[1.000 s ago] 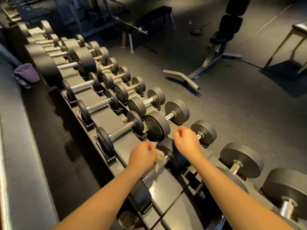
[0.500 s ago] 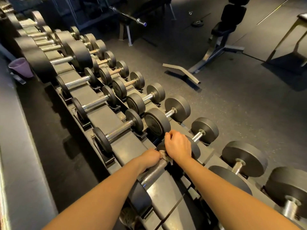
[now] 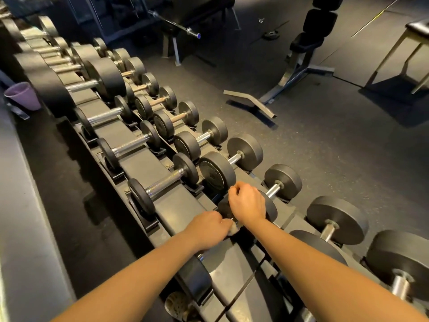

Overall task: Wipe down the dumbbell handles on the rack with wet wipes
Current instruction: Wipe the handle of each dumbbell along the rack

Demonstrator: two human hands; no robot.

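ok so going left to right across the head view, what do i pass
purple cup → left hand → right hand → black bench → stool

Gym, dumbbell rack (image 3: 176,205), weight bench (image 3: 311,43), barbell (image 3: 176,25), rubber floor (image 3: 325,147)

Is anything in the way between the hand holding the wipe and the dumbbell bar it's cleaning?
Nothing visible does. The left hand is curled over the handle, which it hides, with the wet wipe bunched at its fingers. The right hand holds the dumbbell's far head, off the handle.
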